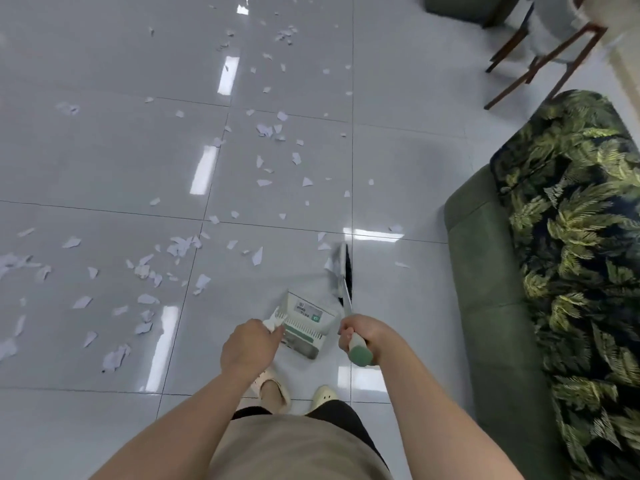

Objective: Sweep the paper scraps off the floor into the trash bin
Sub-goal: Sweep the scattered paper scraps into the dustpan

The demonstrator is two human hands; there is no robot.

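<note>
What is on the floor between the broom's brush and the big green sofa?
In the head view, the tiles between the broom head and the sofa are almost bare. Two paper scraps lie there, along with a bright light reflection.

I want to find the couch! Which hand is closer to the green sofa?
Right. The right hand, gripping the broom handle, is on the side of the green sofa; the left hand, holding the dustpan, is farther away.

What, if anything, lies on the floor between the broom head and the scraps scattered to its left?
Nothing visible. The broom head, its handle gripped by the right hand, sits on bare tile, and open floor runs left to the paper scraps. The dustpan, held by the left hand, sits nearer the feet. No trash bin is in view.
</note>
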